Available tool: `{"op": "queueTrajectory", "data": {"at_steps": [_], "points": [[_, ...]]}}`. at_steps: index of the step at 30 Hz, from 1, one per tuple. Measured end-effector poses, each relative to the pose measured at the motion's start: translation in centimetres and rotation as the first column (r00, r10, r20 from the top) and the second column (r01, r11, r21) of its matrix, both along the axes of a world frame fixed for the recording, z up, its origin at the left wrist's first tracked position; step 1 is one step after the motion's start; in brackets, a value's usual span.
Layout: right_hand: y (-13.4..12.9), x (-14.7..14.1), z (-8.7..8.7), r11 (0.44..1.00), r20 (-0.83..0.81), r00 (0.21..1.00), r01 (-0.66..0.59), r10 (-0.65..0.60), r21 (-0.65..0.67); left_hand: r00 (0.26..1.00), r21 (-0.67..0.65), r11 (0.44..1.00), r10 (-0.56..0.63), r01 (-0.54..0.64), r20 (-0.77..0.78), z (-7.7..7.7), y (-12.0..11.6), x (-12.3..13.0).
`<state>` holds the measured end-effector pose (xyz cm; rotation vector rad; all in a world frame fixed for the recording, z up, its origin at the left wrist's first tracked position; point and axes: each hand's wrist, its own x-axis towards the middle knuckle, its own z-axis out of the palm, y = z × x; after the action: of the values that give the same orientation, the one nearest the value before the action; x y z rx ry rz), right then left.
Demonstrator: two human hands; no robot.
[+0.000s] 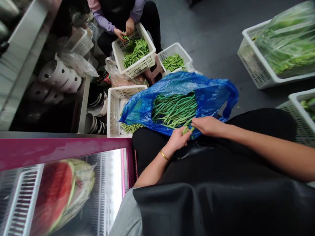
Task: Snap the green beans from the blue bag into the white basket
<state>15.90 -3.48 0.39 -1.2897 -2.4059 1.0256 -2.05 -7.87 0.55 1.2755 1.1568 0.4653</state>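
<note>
An open blue plastic bag lies across my lap, full of long green beans. At its near edge my left hand, with a gold bangle at the wrist, is closed on short pieces of green bean. Close beside it on the right, my right hand pinches a green bean with its fingertips. Left of the bag stands a white basket with broken bean pieces at its bottom, partly hidden by the bag and my leg.
Opposite sits a person whose hands work over a white basket of bean pieces. Another small basket of beans stands beside it. Baskets of bagged greens are at right. A lit case with cut watermelon borders my left.
</note>
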Motion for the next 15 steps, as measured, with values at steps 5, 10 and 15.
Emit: {"op": "queueTrajectory", "data": {"at_steps": [5, 10, 15], "points": [[1.7, -1.2, -0.7, 0.811, -0.430, 0.806, 0.104, -0.408, -0.576, 0.888, -0.277, 0.950, 0.245, -0.140, 0.390, -0.2, 0.2, 0.1], [8.7, -2.4, -1.3, 0.985, 0.087, 0.989, -0.106, 0.119, -0.135, 0.721, -0.567, 0.803, 0.501, -0.182, 0.478, -0.6, 1.8, -2.2], [14.2, -10.7, -1.2, 0.969, 0.212, 0.971, -0.150, 0.107, 0.199, 0.693, -0.579, 0.794, 0.522, -0.182, 0.498, -0.4, 2.2, -2.5]]}}
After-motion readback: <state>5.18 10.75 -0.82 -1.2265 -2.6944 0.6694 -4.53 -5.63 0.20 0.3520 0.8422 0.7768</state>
